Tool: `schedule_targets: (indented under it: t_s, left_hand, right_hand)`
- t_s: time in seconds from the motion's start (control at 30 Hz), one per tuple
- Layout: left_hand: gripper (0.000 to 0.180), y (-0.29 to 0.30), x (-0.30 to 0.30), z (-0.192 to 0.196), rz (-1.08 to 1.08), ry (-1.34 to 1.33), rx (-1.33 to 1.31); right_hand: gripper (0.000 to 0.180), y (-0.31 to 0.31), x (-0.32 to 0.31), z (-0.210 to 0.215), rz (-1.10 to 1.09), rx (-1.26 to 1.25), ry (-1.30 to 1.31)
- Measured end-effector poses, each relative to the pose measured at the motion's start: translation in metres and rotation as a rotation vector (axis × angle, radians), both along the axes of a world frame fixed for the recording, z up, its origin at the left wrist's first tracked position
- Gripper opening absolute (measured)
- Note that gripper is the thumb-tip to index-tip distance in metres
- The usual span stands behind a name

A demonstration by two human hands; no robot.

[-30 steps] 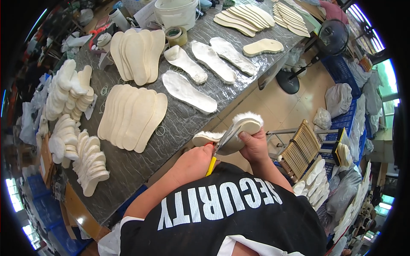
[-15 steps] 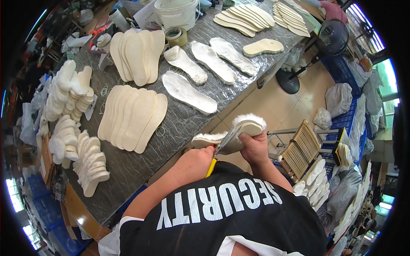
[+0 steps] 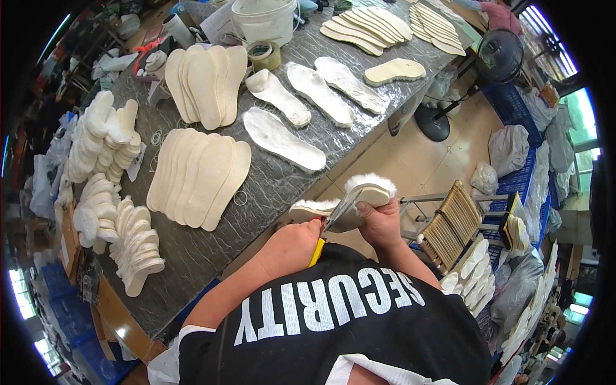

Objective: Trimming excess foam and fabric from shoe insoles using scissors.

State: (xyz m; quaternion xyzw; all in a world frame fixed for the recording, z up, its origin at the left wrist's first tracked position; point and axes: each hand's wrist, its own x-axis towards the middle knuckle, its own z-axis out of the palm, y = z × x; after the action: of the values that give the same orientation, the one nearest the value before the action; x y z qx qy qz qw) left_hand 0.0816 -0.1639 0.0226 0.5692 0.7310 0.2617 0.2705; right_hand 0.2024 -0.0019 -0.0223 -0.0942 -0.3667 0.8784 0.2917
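Observation:
My left hand is closed round scissors with a yellow handle. Their metal blades point up and to the right, against the edge of a fleecy insole. That insole has white fluffy pile on one face and a beige backing, and it is held bent in front of my chest. My right hand grips it at the right end, thumb on the backing. Its other end pokes out beyond my left fingers. Where the blades meet is partly hidden by the insole and my fingers.
Beige insoles lie fanned on the dark marbled table, with white fleecy insoles to their right. Fluffy insole stacks line the left edge. A white bucket and tape roll stand behind. On the right are a bamboo-slatted stool and fan.
The right end of the insole and my right hand have shifted slightly left and down. My left hand and the scissors stay in nearly the same place.

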Motion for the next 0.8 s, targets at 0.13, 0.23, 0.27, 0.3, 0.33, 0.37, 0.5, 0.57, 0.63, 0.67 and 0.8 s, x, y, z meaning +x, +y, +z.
schedule_targets:
  t_s: [0.13,0.23,0.27,0.3,0.33,0.37,0.5,0.57,0.63,0.67,0.8]
  left_hand:
    - [0.023,0.0,-0.001,0.003,-0.026,-0.013,-0.054]
    - [0.024,0.0,0.0,-0.003,0.004,-0.026,0.01]
    - [0.025,0.0,0.0,-0.005,0.033,-0.04,0.06]
    - [0.025,-0.001,0.0,-0.005,0.034,-0.04,0.059]
    - [0.026,-0.001,0.0,-0.005,0.036,-0.044,0.054]
    - [0.027,-0.001,0.0,-0.006,0.038,-0.048,0.049]
    - [0.025,-0.001,-0.001,-0.004,0.036,-0.06,0.023]
    - [0.024,-0.001,-0.001,0.0,0.016,-0.051,-0.046]
    - [0.023,-0.001,-0.002,0.004,0.031,-0.073,-0.071]
    - [0.023,-0.001,-0.002,0.006,0.047,-0.095,-0.096]
    - [0.025,-0.003,-0.006,0.013,0.055,-0.178,-0.025]
  right_hand:
    - [0.043,0.0,-0.001,0.0,-0.017,0.008,-0.004]
    - [0.043,0.001,0.001,-0.003,-0.018,0.141,-0.068]
    - [0.043,0.001,0.001,-0.004,-0.018,0.14,-0.068]
    - [0.043,0.001,0.001,-0.005,0.0,0.142,-0.067]
    - [0.042,0.001,0.001,-0.005,0.017,0.144,-0.067]
    - [0.042,0.001,0.0,-0.005,0.018,0.144,-0.067]
    - [0.041,0.0,-0.001,-0.004,0.017,0.132,-0.077]
    - [0.041,-0.001,-0.002,-0.003,0.01,0.113,-0.062]
    - [0.041,-0.001,-0.003,-0.001,0.013,0.106,-0.038]
    - [0.041,0.0,-0.004,-0.002,0.013,0.106,-0.038]
    - [0.04,0.008,-0.009,0.003,-0.011,0.147,-0.092]
